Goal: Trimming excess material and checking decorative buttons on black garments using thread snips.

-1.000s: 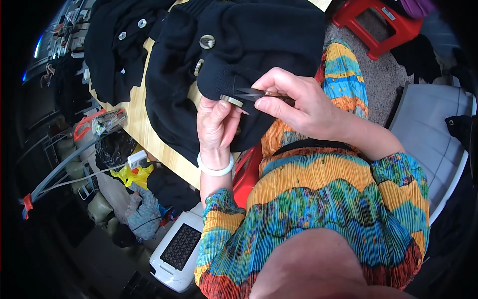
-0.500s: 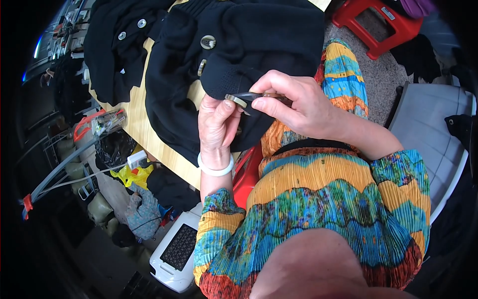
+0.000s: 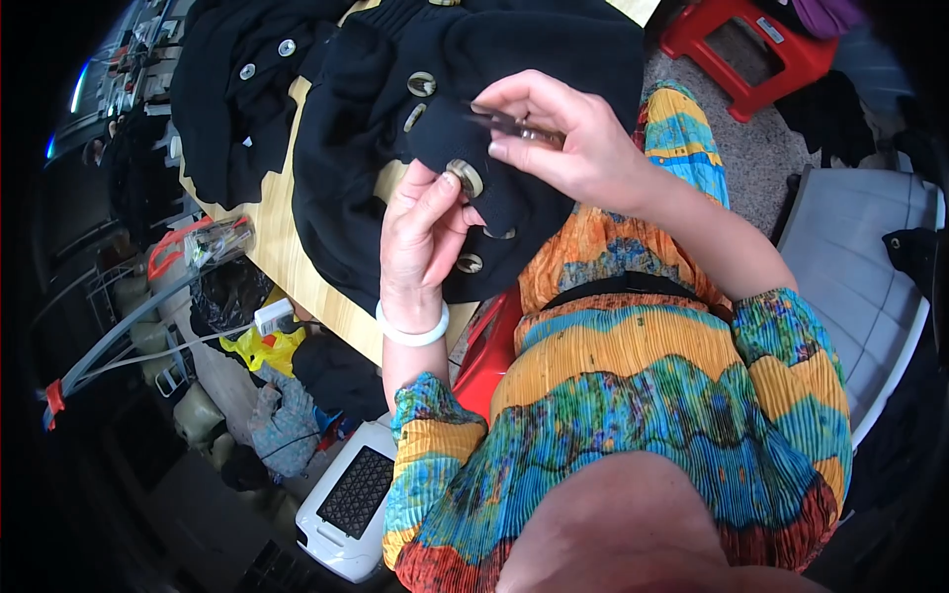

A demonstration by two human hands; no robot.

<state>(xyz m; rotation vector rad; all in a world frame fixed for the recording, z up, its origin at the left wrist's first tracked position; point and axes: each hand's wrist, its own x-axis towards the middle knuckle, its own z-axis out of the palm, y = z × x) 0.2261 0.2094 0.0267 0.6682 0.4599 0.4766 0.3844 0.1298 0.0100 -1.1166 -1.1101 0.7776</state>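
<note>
A black knit garment (image 3: 534, 59) with large brown-and-cream buttons lies bunched in front of me. My left hand (image 3: 425, 217), with a white bangle at the wrist, is closed on a fold of it and pinches a button (image 3: 467, 176) between thumb and fingers. Above and to the right, my right hand (image 3: 568, 138) is closed round small dark thread snips (image 3: 519, 127), blurred at the tip and apart from the button. Another button (image 3: 421, 84) shows farther up the garment, and a further one (image 3: 469, 263) lies by my left wrist.
The garment rests on a light wooden table (image 3: 287, 247). A second black garment (image 3: 227, 119) with pale buttons lies at the far left. A red stool (image 3: 746, 49) stands far right, and a grey plastic lid or bin (image 3: 840, 267) is by my right elbow. Below left sits a white appliance (image 3: 346, 504).
My right hand has moved up and away from the button with the snips. My left hand has shifted slightly left and down, and its button now faces up more.
</note>
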